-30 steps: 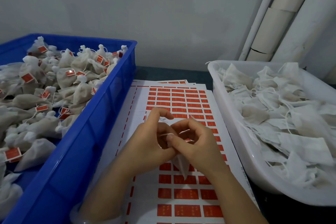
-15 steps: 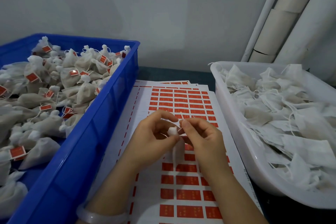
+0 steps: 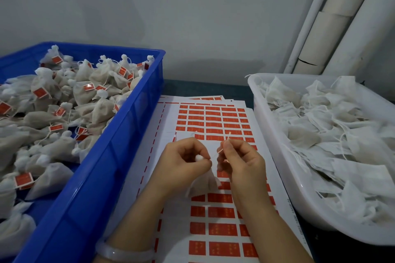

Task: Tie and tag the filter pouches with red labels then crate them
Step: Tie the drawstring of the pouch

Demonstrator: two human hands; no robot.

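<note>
Filter pouch (image 3: 203, 182) above label sheet (image 3: 175, 215): neck pinched in left hand (image 3: 183, 162); red label (image 3: 220, 151) pinched in right hand (image 3: 241, 162). Blue crate (image 3: 119, 134) at worktop (image 3: 203, 89) left edge; white tub (image 3: 277, 156) at right.

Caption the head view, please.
Left hand pinches a filter pouch by its neck; right hand holds a red label above the label sheet.

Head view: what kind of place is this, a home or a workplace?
Most likely a small hand-packing workstation, not a home table. A blue crate holds many tied pouches with red tags, a white tub holds untied pouches, and sheets of red labels lie between them.
</note>
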